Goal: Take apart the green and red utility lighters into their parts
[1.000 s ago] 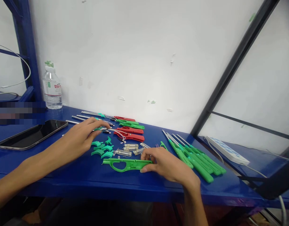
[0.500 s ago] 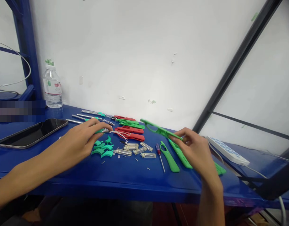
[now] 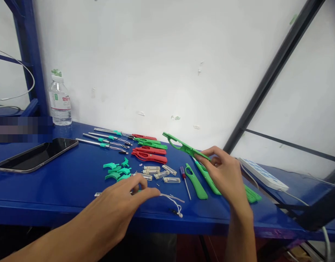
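My left hand [image 3: 116,205] pinches a metal lighter rod [image 3: 97,194] with white wires [image 3: 179,208] trailing out to the right, low over the front of the table. Its middle is hidden by the fingers. Raised above the right side, my right hand [image 3: 226,173] grips one end of a green lighter casing half [image 3: 180,145], tilted with its finger loop up and to the left. Beneath it lie other green casing pieces [image 3: 196,183] and a screwdriver [image 3: 183,173]. Teal triggers [image 3: 112,176] and clear fuel tanks [image 3: 172,179] lie beyond my left hand.
Several metal rods with wires [image 3: 104,145] lie at the back left, beside red casings [image 3: 151,157] and green ones [image 3: 153,145]. A phone [image 3: 36,155] and a water bottle [image 3: 60,105] stand left. A power strip [image 3: 262,174] is at right, past the dark frame post [image 3: 265,87].
My left hand has come down and right, toward the table's front edge, carrying the wired rod away from the triggers. The right hand and its green casing have barely moved.
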Demonstrator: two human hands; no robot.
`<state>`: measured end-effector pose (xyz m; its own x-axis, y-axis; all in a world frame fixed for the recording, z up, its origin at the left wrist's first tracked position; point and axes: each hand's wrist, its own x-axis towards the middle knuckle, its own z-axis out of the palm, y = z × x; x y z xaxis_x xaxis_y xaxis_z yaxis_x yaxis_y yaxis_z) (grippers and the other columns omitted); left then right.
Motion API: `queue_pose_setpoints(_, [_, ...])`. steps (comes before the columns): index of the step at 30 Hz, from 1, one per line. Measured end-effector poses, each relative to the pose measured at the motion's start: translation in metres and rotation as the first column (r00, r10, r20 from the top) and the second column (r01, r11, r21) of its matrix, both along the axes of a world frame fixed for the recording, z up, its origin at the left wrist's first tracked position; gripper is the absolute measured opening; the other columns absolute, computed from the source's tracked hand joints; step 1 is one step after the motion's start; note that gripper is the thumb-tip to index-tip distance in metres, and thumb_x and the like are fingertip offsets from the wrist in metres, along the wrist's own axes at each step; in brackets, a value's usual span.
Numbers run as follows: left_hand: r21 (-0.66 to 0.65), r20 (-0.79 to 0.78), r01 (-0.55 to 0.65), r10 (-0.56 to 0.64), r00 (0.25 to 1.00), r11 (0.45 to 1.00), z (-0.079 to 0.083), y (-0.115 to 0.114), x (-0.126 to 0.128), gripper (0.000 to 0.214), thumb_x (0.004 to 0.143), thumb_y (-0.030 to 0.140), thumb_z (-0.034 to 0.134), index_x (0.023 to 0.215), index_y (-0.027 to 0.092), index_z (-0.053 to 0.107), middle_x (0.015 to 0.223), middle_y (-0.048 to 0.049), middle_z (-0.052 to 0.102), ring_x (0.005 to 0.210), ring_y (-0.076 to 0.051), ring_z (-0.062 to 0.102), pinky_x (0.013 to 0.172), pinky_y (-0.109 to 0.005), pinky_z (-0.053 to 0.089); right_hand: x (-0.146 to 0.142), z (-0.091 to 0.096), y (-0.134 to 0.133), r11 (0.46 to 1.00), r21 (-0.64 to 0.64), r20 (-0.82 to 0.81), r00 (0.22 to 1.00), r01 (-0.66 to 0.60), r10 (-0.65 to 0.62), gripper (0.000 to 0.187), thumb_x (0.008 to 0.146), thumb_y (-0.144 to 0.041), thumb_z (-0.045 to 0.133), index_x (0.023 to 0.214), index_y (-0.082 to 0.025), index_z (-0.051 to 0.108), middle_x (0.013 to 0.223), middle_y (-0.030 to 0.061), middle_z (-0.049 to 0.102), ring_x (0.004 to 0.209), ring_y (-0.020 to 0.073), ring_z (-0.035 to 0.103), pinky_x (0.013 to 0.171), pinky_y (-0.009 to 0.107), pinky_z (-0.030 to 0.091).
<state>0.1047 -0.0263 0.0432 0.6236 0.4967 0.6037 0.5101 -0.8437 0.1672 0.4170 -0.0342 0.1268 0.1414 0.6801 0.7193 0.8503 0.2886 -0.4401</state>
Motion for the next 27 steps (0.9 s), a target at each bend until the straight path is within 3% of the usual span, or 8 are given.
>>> queue_pose_setpoints(4, [0.025, -0.044, 0.017, -0.016, 0.999, 1.0, -0.027, 0.008, 0.008, 0.08, 0.09, -0.008, 0.034, 0.146, 0.043, 0.062, 0.122, -0.0058, 0.067, 0.098, -0.02, 0.069, 0.083, -0.031, 0.056, 0.0, -0.001, 0.001, 1.0, 0.002, -0.006, 1.0, -0.005, 0.005, 0.026, 0.094, -0.049, 0.077, 0.086, -0.025, 0.073, 0.052, -0.0078, 0.043, 0.053, 0.016, 0.041, 0.059, 0.031, 0.031])
queue_pose_setpoints(8, [0.029, -0.056, 0.009, -0.008, 0.998, 1.0, -0.036, 0.012, 0.01, 0.08, 0.09, -0.007, 0.035, 0.146, 0.042, 0.065, 0.125, -0.0081, 0.066, 0.097, -0.023, 0.065, 0.084, -0.036, 0.055, -0.001, -0.001, 0.002, 1.0, 0.006, 0.01, 1.0, -0.011, 0.011, 0.026, 0.096, -0.048, 0.075, 0.086, -0.024, 0.074, 0.052, -0.0077, 0.043, 0.052, 0.0162, 0.04, 0.06, 0.032, 0.033])
queue_pose_setpoints(14, [-0.021, -0.044, 0.006, -0.007, 0.999, 1.0, -0.036, 0.018, 0.012, 0.076, 0.088, -0.005, 0.041, 0.144, 0.04, 0.066, 0.12, -0.0081, 0.064, 0.104, -0.025, 0.062, 0.093, -0.041, 0.054, -0.003, -0.001, 0.003, 1.0, -0.005, 0.033, 0.999, -0.017, 0.018, 0.027, 0.097, -0.049, 0.073, 0.085, -0.025, 0.074, 0.051, -0.0079, 0.041, 0.052, 0.0166, 0.04, 0.06, 0.032, 0.034])
queue_pose_setpoints(21, [-0.013, -0.005, -0.038, 0.038, 0.999, 0.999, -0.042, 0.022, 0.013, 0.074, 0.095, -0.001, 0.036, 0.147, 0.043, 0.065, 0.12, -0.0073, 0.065, 0.1, -0.024, 0.064, 0.091, -0.043, 0.055, -0.005, -0.003, 0.005, 1.0, -0.012, 0.028, 0.999, -0.026, 0.027, 0.026, 0.096, -0.049, 0.076, 0.086, -0.025, 0.074, 0.051, -0.0077, 0.043, 0.052, 0.0169, 0.043, 0.059, 0.032, 0.034])
queue_pose_setpoints(27, [-0.04, -0.01, -0.067, 0.066, 0.998, 0.997, -0.02, 0.01, 0.011, 0.048, 0.111, 0.019, 0.043, 0.15, 0.039, 0.062, 0.133, -0.0071, 0.067, 0.115, -0.026, 0.066, 0.099, -0.043, 0.058, -0.012, -0.003, 0.003, 0.995, -0.083, 0.058, 0.997, -0.054, 0.059, 0.025, 0.098, -0.048, 0.076, 0.088, -0.025, 0.077, 0.058, -0.0052, 0.055, 0.054, 0.0163, 0.047, 0.06, 0.031, 0.036])
